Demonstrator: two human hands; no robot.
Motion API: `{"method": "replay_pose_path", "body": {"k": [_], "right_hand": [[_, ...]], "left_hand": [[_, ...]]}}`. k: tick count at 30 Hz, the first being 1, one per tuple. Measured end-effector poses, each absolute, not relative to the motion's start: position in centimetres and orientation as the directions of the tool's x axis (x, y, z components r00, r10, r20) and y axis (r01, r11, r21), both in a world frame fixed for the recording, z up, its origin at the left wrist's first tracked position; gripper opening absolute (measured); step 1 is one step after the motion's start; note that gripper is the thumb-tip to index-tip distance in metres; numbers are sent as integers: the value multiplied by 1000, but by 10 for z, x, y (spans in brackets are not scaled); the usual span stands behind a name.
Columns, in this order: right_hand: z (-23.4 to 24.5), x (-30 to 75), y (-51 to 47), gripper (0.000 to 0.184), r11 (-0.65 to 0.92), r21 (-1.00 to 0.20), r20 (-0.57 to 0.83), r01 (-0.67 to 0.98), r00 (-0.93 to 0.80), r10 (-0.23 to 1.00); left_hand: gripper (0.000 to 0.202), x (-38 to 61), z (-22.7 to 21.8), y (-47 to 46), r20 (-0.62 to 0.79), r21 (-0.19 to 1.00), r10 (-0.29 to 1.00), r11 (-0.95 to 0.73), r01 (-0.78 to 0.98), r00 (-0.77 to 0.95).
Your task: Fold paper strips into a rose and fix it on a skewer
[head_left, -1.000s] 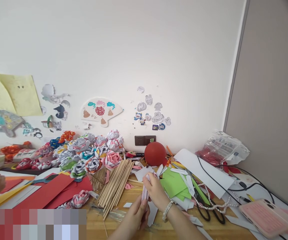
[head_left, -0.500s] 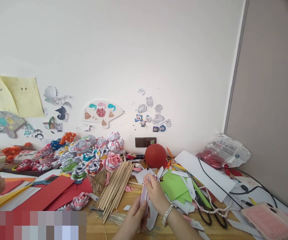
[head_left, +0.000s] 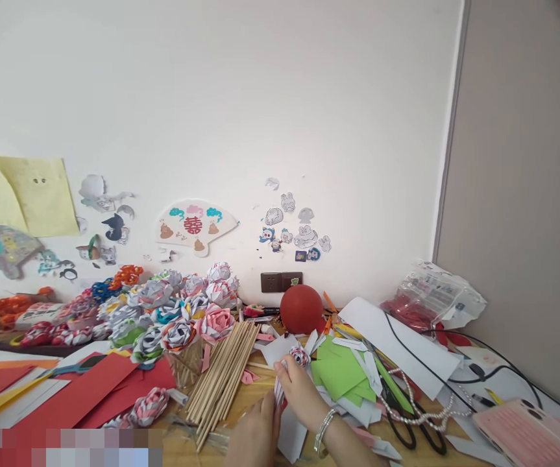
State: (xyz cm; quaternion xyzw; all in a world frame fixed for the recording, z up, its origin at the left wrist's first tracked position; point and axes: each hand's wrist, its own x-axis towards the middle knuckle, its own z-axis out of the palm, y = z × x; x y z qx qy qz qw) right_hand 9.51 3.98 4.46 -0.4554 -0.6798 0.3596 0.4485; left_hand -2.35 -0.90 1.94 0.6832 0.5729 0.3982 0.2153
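My right hand [head_left: 296, 391], with a silver bracelet at the wrist, is closed at the front middle of the table. A small rolled paper rose [head_left: 300, 355] in white with red and dark streaks shows just beyond its knuckles. From it a folded, striped paper strip [head_left: 279, 393] runs down between my hands. My left hand [head_left: 254, 429] is closed on the strip's lower part, back of the hand toward me, its fingertips hidden. White paper [head_left: 292, 433] lies under my hands. Left of them rests a bundle of wooden sticks [head_left: 224, 376].
Finished paper roses [head_left: 216, 322] crowd the back left. Red card sheets [head_left: 85, 395] lie at left. A red ball [head_left: 302, 309] sits by the wall socket [head_left: 270, 282]. Green paper [head_left: 342, 368], black-handled scissors [head_left: 409, 434], a bead string [head_left: 448, 425] and a pink case [head_left: 527, 431] fill the right.
My left hand has turned so that its back faces me. The rolled rose now shows more beyond my right hand. Another person's hand at the far left has almost left the view, which shifted slightly.
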Motion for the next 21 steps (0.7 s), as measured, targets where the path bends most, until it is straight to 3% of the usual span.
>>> {"method": "replay_pose_path", "body": {"k": [7, 12, 17, 21], "right_hand": [[59, 111, 41, 25, 221, -960, 119, 172, -463, 878], [61, 108, 41, 27, 209, -970, 142, 121, -414, 899], [60, 102, 37, 30, 208, -972, 158, 110, -350, 923], [63, 100, 34, 30, 209, -971, 159, 113, -343, 926]], "left_hand": [[16, -27, 15, 0, 197, 764, 980, -166, 623, 18], [34, -28, 9, 5, 245, 864, 967, -251, 436, 71], [38, -30, 7, 3, 280, 852, 956, -292, 434, 92], [40, -27, 9, 2, 301, 849, 953, -274, 451, 13]]}}
